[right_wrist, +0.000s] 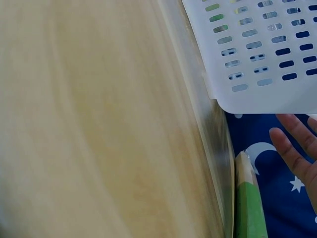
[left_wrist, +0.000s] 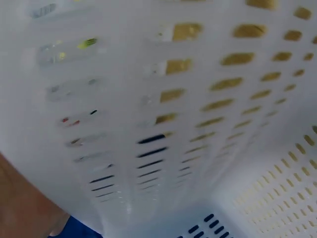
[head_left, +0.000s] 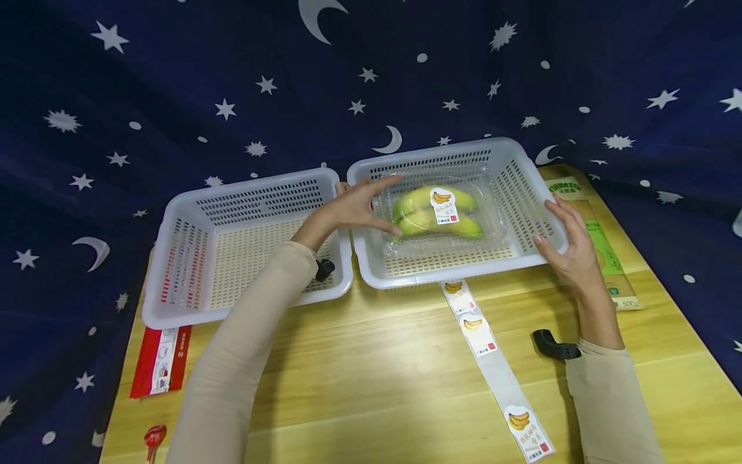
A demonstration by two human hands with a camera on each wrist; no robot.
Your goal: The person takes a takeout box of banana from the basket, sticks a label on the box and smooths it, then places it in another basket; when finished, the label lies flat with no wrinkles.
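Observation:
A clear plastic box of bananas [head_left: 437, 212] with a banana label on its lid lies in the right white basket [head_left: 400, 281]. My left hand [head_left: 353, 209] reaches across this basket's left rim. Its thumb and index finger spread apart at the left end of the box. In the left wrist view, part of the hand [left_wrist: 25, 203] shows beside a slotted basket wall [left_wrist: 124, 119]. My right hand [head_left: 576, 248] is at the basket's right end, its fingertips right at the rim. The right wrist view shows those fingers [right_wrist: 293, 153] extended and spread near the basket's corner.
The left white basket [head_left: 159, 283] stands beside the right one. A strip of banana labels [head_left: 501, 377] runs toward the front. A green and tan package [head_left: 608, 258] lies at right. A red packet [head_left: 176, 357] and a red lollipop [head_left: 154, 435] lie at left. Starry cloth [head_left: 191, 71] hangs behind.

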